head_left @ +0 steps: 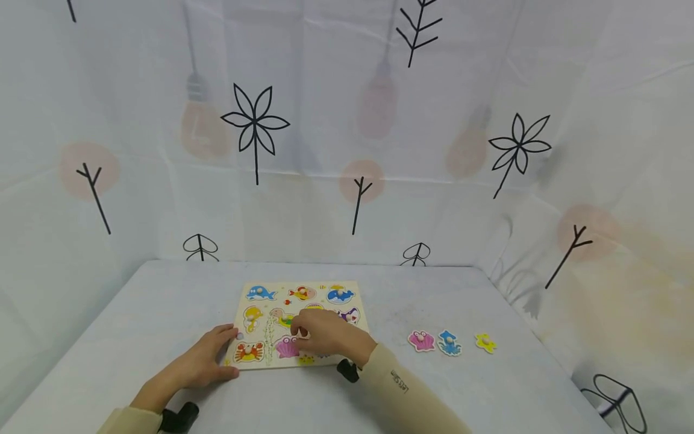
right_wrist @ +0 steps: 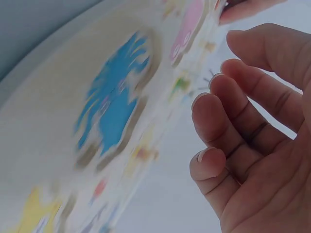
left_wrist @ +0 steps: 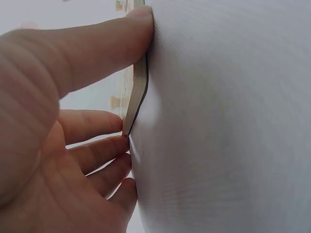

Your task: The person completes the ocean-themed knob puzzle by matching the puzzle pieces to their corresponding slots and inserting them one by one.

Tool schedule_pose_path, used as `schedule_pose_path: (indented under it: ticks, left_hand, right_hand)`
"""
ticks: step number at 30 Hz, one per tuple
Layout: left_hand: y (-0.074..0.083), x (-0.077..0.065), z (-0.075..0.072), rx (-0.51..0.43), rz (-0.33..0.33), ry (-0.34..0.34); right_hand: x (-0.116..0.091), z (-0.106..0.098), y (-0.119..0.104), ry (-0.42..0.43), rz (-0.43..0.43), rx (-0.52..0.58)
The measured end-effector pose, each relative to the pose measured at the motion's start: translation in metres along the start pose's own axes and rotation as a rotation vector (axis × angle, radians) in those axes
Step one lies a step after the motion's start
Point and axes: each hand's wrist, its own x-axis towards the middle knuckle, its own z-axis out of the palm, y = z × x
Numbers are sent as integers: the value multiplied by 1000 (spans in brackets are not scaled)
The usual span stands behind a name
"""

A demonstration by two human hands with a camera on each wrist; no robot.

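Observation:
A wooden peg puzzle board [head_left: 272, 364] with sea animal pieces lies flat on the white table. My left hand [head_left: 200, 360] rests at its near left corner, thumb along the near edge and fairly straight fingertips against the left edge. Above the near middle of the board hovers my right hand [head_left: 328, 333], its fingers loosely bent beside a pink shell piece [head_left: 285, 348]. In the right wrist view, nothing lies between its thumb and fingers. Below this hand appear a blue octopus-shaped spot [right_wrist: 114, 102] and a yellow star shape [right_wrist: 36, 213] on the board.
Three loose knobbed pieces lie on the table right of the board: a pink shell [head_left: 422, 341], a blue octopus [head_left: 449, 343] and a yellow starfish [head_left: 485, 343]. A patterned white cloth [head_left: 303, 217] hangs behind and beside the table [head_left: 184, 289].

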Motion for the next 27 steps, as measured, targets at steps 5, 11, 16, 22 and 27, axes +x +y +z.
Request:
schedule_pose_path:
  ticks: [5, 11, 16, 22, 27]
  left_hand:
    - [-1, 0, 0, -5, -2, 2]
    - [-1, 0, 0, -5, 14, 2]
    - [0, 0, 0, -10, 3, 1]
    - [2, 0, 0, -5, -14, -2]
    - [2, 0, 0, 3, -25, -3]
  right_hand:
    - [-18, -5, 13, 21, 26, -24]
    - [-35, -9, 29, 16, 108, -8]
    - [-49, -11, 44, 21, 163, -7]
    - [-66, -13, 62, 30, 221, -25]
    - [-82, -14, 80, 54, 253, -55]
